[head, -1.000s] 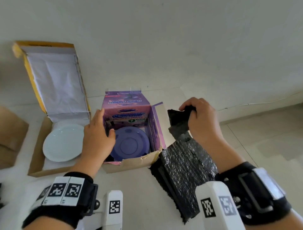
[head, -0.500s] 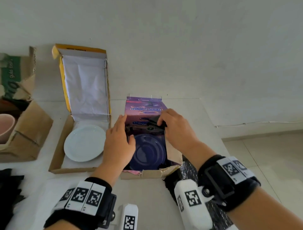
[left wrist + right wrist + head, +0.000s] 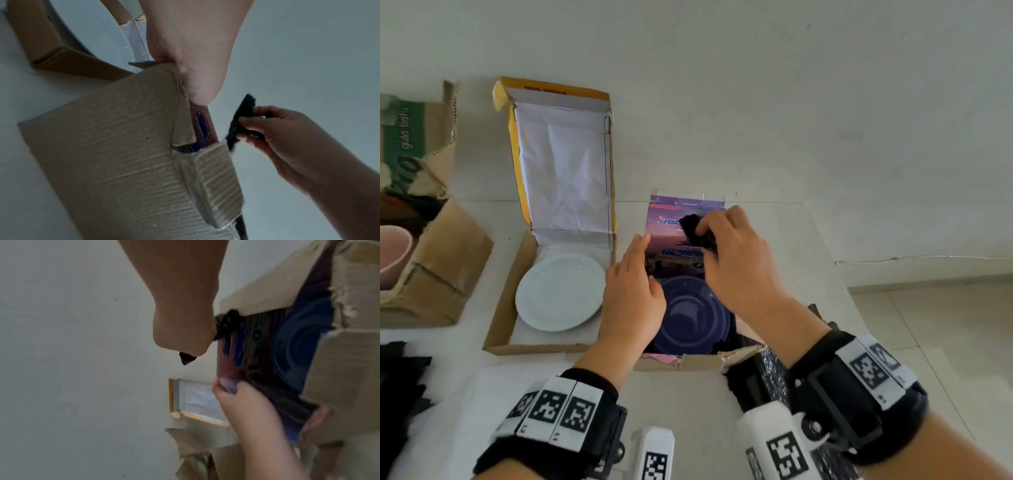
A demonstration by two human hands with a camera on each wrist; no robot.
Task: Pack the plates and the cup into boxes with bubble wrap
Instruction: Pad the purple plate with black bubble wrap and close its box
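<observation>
A purple plate (image 3: 688, 315) lies flat in the purple-lined cardboard box (image 3: 688, 363) at the centre. My left hand (image 3: 645, 263) holds the box's left wall, fingers outside and thumb inside. Over the back of the box my right hand (image 3: 710, 228) pinches a bunched end of black bubble wrap (image 3: 691, 226); the rest of the sheet (image 3: 767, 377) trails under my right wrist. A white plate (image 3: 560, 291) sits in the flat open box (image 3: 498, 329) to the left. A pink cup (image 3: 392, 253) shows at the far left edge. In the right wrist view the wrap (image 3: 228, 324) hangs beside the plate (image 3: 298, 345).
A torn brown carton (image 3: 441, 274) surrounds the cup at the left. More black wrap (image 3: 397, 394) is piled at the lower left. The flat box's lid (image 3: 561, 164) leans against the white wall. The table edge and tiled floor (image 3: 945, 325) lie to the right.
My right hand has carried the end of the black wrap from the box's right side to over its back. The left hand has stayed on the left wall.
</observation>
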